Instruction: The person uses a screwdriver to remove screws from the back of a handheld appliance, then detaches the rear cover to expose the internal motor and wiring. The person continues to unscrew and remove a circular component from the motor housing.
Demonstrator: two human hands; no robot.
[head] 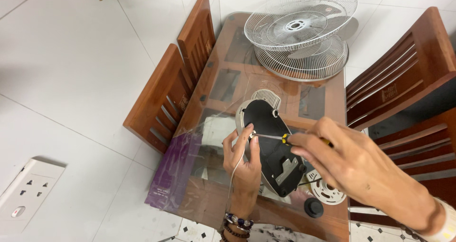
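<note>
The right hand (354, 168) grips a slim screwdriver with a yellow-and-black handle and bare steel shaft (275, 137). Its fingers are curled tight round the handle, with the shaft projecting past the fingertips toward the left hand. The shaft tip meets a small pale screw boss near the rim of an oval fan base with a black plastic underside and grey edge (270, 133).

The left hand (244, 163) steadies this fan base from the near side. Its thumb and forefinger stand narrowly apart and pinch the grey rim, just beside the screwdriver tip; the remaining fingers lie behind the base and cannot be judged. A thin white cord (232, 175) runs down past the left palm. Dark beaded bracelets (237, 223) circle the left wrist.

Just below the right fingers, a grey metal bracket (286, 171) is fixed to the black underside. Beneath the right palm lie a white round slotted plastic part (327, 192) and a small black round cap (313, 207), close together.

Everything rests on a glass-topped brown wooden table (223, 80). Well beyond the fingertips, two white wire fan guards (301, 33) are stacked at the far end. Brown wooden slatted chairs (175, 85) flank the table.
</note>
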